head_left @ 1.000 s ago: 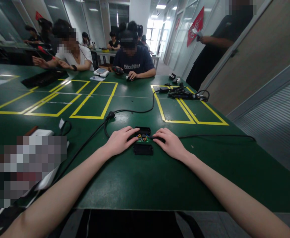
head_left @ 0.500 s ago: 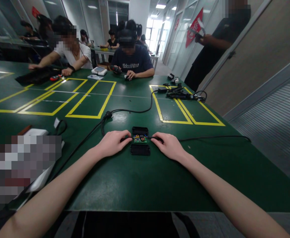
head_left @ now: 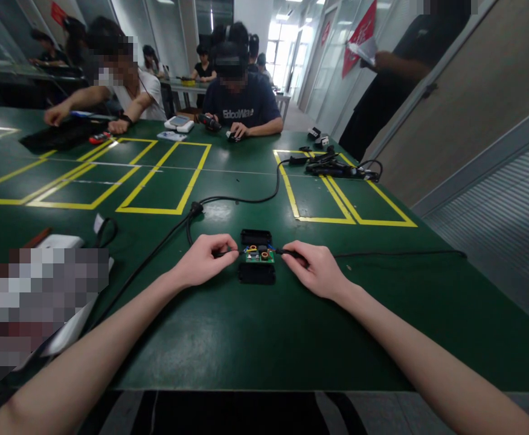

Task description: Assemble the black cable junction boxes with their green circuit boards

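Note:
A small green circuit board (head_left: 259, 256) with copper coils lies between my hands, a black cable running out at each side. Behind it is one black case half (head_left: 256, 236); the other black case half (head_left: 256, 273) lies in front of it. My left hand (head_left: 210, 258) pinches the left cable close to the board. On the other side, my right hand (head_left: 312, 266) has its fingers closed on the right cable (head_left: 400, 253), whose end meets the board by blue wires.
A cable joint (head_left: 196, 209) lies behind my left hand. Bundled black cables (head_left: 337, 165) rest on yellow tape at the back right. White items and a blurred-out patch are at the left. Two people sit across the green table (head_left: 228, 338); another stands at the right.
My right hand has shifted slightly right, and more of the board and its blue wires shows. Both hands keep their hold on the cables. The view has tilted a little.

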### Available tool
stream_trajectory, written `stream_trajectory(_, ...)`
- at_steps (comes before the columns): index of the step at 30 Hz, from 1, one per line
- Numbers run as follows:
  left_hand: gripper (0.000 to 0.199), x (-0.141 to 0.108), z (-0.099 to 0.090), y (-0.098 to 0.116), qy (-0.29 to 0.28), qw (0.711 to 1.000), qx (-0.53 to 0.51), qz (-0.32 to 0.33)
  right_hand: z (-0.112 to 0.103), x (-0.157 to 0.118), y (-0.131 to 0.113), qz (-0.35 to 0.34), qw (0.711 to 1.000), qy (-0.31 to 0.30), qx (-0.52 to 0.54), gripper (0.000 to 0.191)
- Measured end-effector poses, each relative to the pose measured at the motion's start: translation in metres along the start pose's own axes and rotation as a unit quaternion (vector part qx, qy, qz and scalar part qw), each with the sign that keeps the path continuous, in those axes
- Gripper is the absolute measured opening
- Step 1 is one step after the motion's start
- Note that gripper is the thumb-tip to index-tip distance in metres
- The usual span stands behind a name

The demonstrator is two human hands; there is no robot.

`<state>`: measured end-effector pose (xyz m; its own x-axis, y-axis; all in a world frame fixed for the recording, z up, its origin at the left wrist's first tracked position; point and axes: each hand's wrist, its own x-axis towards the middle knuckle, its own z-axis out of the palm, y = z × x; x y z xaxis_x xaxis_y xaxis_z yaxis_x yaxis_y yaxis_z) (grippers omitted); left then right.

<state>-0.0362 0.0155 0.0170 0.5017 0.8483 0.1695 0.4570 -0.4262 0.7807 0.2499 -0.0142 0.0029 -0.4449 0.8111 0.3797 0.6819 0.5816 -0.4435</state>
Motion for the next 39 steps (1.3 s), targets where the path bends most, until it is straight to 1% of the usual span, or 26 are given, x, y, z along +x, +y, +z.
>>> stream_trajectory(5, 0.026, -0.002, -0.004, -0.001, -0.042, 0.999, -0.014, -0.003, -0.002, -0.001, -0.004, -0.019, 0.999, -0.031, 0.023, 0.026)
stream_trajectory(13, 0.024, -0.002, -0.006, -0.003, -0.092, 0.996, 0.005, 0.001, -0.001, 0.0, 0.001, -0.02, 0.996, -0.086, 0.022, 0.019)
stream_trajectory(18, 0.023, -0.004, -0.005, -0.009, -0.088, 0.996, 0.025, 0.005, 0.0, -0.001, 0.002, -0.021, 0.993, -0.115, 0.014, 0.017)
stream_trajectory(22, 0.022, -0.004, -0.003, -0.011, -0.084, 0.995, 0.049, 0.014, 0.0, 0.0, 0.002, -0.028, 0.992, -0.121, 0.001, 0.015)
stream_trajectory(26, 0.02, -0.003, -0.002, -0.011, -0.08, 0.992, 0.098, 0.018, 0.002, 0.001, 0.002, -0.027, 0.992, -0.125, -0.008, 0.013)
stream_trajectory(30, 0.018, -0.002, -0.001, -0.01, -0.072, 0.987, 0.142, 0.019, 0.004, 0.002, 0.003, -0.006, 0.993, -0.117, -0.008, 0.014)
stream_trajectory(33, 0.018, -0.002, 0.0, -0.01, -0.064, 0.987, 0.145, 0.032, 0.005, 0.002, 0.004, -0.003, 0.993, -0.114, -0.006, 0.016)
stream_trajectory(36, 0.016, -0.002, 0.002, -0.012, -0.052, 0.989, 0.132, 0.049, 0.006, 0.002, 0.005, -0.021, 0.995, -0.1, 0.005, 0.017)
stream_trajectory(39, 0.013, -0.002, 0.004, -0.014, -0.029, 0.99, 0.122, 0.067, 0.008, 0.003, 0.005, -0.063, 0.995, -0.07, 0.015, 0.017)
